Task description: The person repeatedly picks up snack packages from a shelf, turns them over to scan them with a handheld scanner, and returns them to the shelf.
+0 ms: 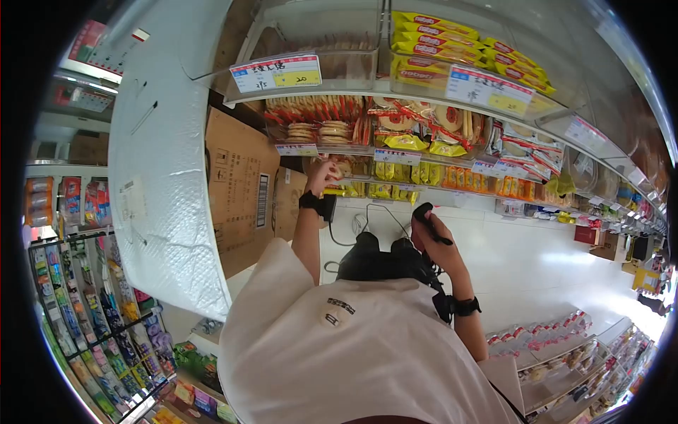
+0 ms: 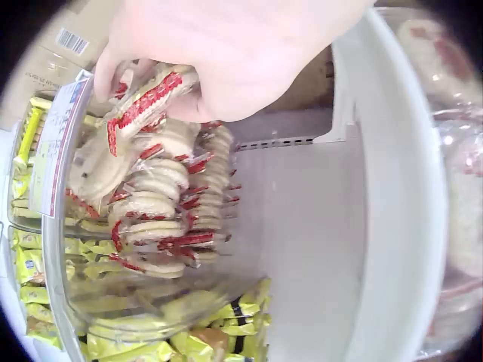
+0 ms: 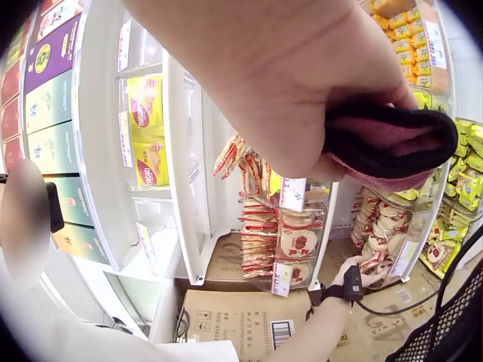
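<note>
My left hand [image 1: 323,175] reaches into a clear-fronted shelf bin at the left of the lower shelves. In the left wrist view its fingers curl round a clear-wrapped round biscuit packet [image 2: 151,102] with red print. Below it, more wrapped round biscuits [image 2: 155,185] stand in stacked rows behind the clear bin front [image 2: 64,226]. My right hand [image 1: 439,232] is out over the floor, away from the shelves. It grips a dark pink cloth piece with black edging [image 3: 392,147], folded into a loop in the right wrist view; its exact kind I cannot tell.
Cardboard boxes [image 1: 240,191] stand left of the bin, next to a white foam-like panel [image 1: 162,177]. Yellow packets [image 1: 431,42] fill the shelf above. Price tags [image 1: 277,73] line the shelf edges. A cable [image 1: 342,240] hangs from the left wrist camera.
</note>
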Available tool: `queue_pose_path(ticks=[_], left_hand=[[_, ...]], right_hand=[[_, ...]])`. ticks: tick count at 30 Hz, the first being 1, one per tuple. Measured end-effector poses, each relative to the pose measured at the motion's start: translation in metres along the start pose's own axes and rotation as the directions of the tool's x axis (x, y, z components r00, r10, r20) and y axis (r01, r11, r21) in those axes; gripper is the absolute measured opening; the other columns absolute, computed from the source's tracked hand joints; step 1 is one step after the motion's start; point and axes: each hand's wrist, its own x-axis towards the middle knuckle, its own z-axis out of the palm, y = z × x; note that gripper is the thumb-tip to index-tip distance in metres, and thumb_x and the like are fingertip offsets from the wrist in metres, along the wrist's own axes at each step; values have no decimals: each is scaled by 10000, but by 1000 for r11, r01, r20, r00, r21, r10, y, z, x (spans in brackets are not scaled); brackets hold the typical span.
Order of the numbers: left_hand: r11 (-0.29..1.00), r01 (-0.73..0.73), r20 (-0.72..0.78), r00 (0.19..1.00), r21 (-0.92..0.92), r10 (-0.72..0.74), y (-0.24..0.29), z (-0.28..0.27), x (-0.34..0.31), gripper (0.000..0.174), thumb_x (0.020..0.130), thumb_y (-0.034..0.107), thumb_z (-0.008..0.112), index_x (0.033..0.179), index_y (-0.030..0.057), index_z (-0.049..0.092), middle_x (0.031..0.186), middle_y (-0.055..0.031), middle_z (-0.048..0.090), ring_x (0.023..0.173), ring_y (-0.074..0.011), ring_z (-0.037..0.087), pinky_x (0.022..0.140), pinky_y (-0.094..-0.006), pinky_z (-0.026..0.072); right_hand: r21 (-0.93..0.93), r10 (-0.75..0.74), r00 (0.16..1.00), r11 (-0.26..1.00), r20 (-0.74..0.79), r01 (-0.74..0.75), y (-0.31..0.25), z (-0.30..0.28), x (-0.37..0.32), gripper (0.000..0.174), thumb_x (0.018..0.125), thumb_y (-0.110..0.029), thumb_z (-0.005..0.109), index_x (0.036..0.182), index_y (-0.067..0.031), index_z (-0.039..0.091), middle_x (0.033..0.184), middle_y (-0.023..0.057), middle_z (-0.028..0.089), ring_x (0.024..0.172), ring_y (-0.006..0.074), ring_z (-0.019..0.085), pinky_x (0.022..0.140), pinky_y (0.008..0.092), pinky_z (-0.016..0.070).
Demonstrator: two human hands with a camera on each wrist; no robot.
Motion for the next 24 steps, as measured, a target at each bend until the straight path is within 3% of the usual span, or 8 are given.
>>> queue_pose_path(ticks=[3, 4, 7, 10, 14, 17, 21, 24], left_hand=[[913, -281, 460, 879, 295, 122, 4, -23, -14, 230, 955, 141, 606, 1158, 39, 641, 1086, -70, 655, 850, -185, 666, 691, -308, 560], [987, 119, 444, 883, 104, -153, 32, -8, -34, 288, 951, 147, 630, 1208, 17, 624, 1122, -80, 658, 891, -184, 683, 723, -320, 573], [977, 78, 456, 875, 197, -162, 104, 39, -120, 342, 955, 184, 652, 1254, 21, 620, 1133, -73, 674, 955, -172, 688, 748, -287, 563], [963, -102, 502, 864, 249, -38, 135, 63, -154, 442, 968, 269, 661, 1322, 20, 571, 1165, -90, 660, 1033, -170, 674, 723, -304, 608], [910, -378, 569, 792, 169, 223, 184, 104, -196, 467, 980, 284, 651, 1349, 21, 538, 1156, -74, 662, 1037, -141, 659, 715, -275, 604], [925, -371, 438, 820, -82, 368, 214, 141, -237, 420, 996, 262, 634, 1324, 14, 550, 1133, -50, 672, 1014, -113, 654, 753, -243, 569], [815, -519, 366, 729, -258, 579, 213, 178, -257, 313, 1021, 158, 578, 1297, 14, 552, 1133, -41, 658, 981, -70, 625, 816, -236, 519], [743, -664, 413, 656, -83, 632, 213, 188, -264, 293, 1024, 153, 575, 1276, 3, 564, 1084, -17, 636, 925, -52, 571, 733, -234, 484]], right_hand=[[13, -101, 994, 995, 36, 100, -17, -3, 3, 249, 999, -187, 601, 1135, 17, 554, 800, 66, 612, 690, 124, 559, 631, 293, 468], [-18, -189, 982, 982, 31, 190, -14, -2, 4, 261, 1001, -195, 599, 1142, 19, 551, 810, 66, 620, 698, 128, 560, 641, 296, 472], [-15, -254, 967, 967, -30, 254, -34, -3, 10, 278, 986, -187, 620, 1162, 14, 543, 833, 104, 619, 734, 159, 561, 690, 307, 484], [-100, -504, 859, 862, -84, 496, -49, -7, 24, 246, 973, -144, 626, 1141, 10, 534, 831, 150, 590, 732, 190, 545, 692, 307, 473], [-173, -567, 803, 823, -185, 541, -108, -21, 22, 223, 936, -41, 620, 1137, 9, 537, 915, 161, 589, 800, 251, 563, 749, 325, 485], [-421, -824, 474, 566, -311, 708, -147, -22, 17, 278, 888, 24, 632, 1148, 20, 532, 1079, 208, 588, 937, 334, 591, 834, 352, 496], [-503, -924, 363, 372, -121, 780, -155, -7, 15, 371, 785, 86, 638, 1140, 45, 539, 1318, 246, 547, 1223, 434, 543, 1019, 449, 454], [-508, -907, 399, 407, -130, 759, -144, -14, 19, 328, 767, 93, 618, 1088, 61, 558, 1355, 249, 547, 1286, 456, 510, 1078, 516, 399]])
